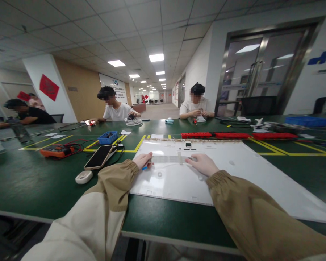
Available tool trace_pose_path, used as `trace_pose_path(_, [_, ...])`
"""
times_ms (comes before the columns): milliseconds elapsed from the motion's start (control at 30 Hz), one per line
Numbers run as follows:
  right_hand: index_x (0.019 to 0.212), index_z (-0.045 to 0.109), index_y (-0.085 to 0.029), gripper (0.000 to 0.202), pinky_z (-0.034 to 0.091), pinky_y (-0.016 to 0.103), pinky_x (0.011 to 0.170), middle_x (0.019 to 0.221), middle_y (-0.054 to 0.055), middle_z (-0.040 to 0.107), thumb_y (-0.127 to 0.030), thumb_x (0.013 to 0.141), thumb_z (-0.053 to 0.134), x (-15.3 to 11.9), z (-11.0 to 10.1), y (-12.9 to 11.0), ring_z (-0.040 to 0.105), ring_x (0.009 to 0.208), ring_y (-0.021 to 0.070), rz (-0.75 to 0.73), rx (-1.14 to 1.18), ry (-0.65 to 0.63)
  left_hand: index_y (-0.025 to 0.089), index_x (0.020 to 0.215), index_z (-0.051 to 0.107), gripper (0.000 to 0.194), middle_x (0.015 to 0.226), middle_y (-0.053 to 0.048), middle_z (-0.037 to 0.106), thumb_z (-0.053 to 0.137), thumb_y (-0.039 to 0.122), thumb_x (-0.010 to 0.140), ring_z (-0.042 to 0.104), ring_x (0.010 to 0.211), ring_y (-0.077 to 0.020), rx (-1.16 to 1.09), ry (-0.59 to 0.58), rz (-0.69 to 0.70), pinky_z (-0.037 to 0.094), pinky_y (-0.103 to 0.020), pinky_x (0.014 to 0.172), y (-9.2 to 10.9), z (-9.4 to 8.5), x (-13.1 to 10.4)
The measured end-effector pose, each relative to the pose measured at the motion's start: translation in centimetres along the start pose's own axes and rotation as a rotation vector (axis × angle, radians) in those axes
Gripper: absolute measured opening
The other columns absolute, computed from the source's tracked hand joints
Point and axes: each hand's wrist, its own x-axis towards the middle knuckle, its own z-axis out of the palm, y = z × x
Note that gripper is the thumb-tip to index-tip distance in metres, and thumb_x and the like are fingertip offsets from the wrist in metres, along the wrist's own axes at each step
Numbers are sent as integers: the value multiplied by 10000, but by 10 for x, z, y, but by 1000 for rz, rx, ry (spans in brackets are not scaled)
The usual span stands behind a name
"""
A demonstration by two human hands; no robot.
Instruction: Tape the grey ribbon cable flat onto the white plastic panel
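A pale, striped flat ribbon cable (166, 159) is stretched sideways between my two hands, over a large white panel (176, 186). My left hand (143, 160) pinches its left end between thumb and fingers. A small blue tab (144, 168) shows just below those fingers. At the other end, my right hand (202, 164) grips the cable with its fingertips. A light strip of tape (179, 158) crosses it near the right hand. Beyond the cable, the panel has a small dark cutout (188, 144) and slots. Whether the cable touches the panel, I cannot tell.
Left of the panel lie a phone (99, 157), a white rounded case (84, 177), an orange multimeter (57, 150) and a blue bin (108, 137). Red strips (232, 135) line the panel's far side. Two people (197, 105) sit across the green table (163, 217).
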Motion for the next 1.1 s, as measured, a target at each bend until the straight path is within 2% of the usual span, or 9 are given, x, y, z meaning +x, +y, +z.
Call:
trace_pose_path(100, [636,572,-182,414,254,244,538,676,45,611,-528,828,451,0,-1,-1,528,647,158,4,2,-3,133,658,581,704,440,10,468,348,796,703,372,380,-88,19,-6,-1,261,-224,402,-1,1,1])
trace_pose_path(367, [647,577,-182,402,251,244,530,672,45,601,-518,831,454,-2,-3,-5,525,643,158,6,-36,-30,157,519,491,591,426,55,339,509,729,669,307,440,-86,113,-1,64,213,-239,456,5,-2,-5])
trace_pose_path(567, [644,572,-186,413,247,243,535,678,45,603,-533,830,447,-2,-3,-5,528,664,162,-6,-55,-34,170,486,407,616,454,64,240,497,758,646,240,470,-83,147,-2,74,153,-252,477,10,-3,-6])
trace_pose_path(667, [635,563,-185,424,244,244,536,673,45,601,-541,830,442,-3,-3,-5,526,663,162,-9,-64,-28,179,479,366,632,447,66,240,490,781,628,237,460,-80,141,1,65,152,-252,469,11,-2,-7])
trace_pose_path(867, [652,579,-182,417,247,242,532,671,47,605,-533,835,448,-3,-3,-4,523,639,156,-12,-44,-30,181,505,395,629,433,59,320,471,793,628,281,420,-77,91,-23,40,185,-242,443,8,-1,-6])
trace_pose_path(1033, [653,583,-182,422,250,238,531,675,51,606,-540,833,450,-3,-3,-4,529,655,161,-15,-32,-19,135,626,579,599,495,52,363,573,733,604,309,485,-83,97,-26,76,202,-233,478,3,-4,-5])
trace_pose_path(1100, [652,585,-182,425,251,238,530,674,52,607,-543,832,450,-3,-2,-4,530,653,162,-17,-30,-21,131,604,582,581,484,53,338,579,712,622,291,480,-80,107,-18,80,188,-234,473,2,-5,-5])
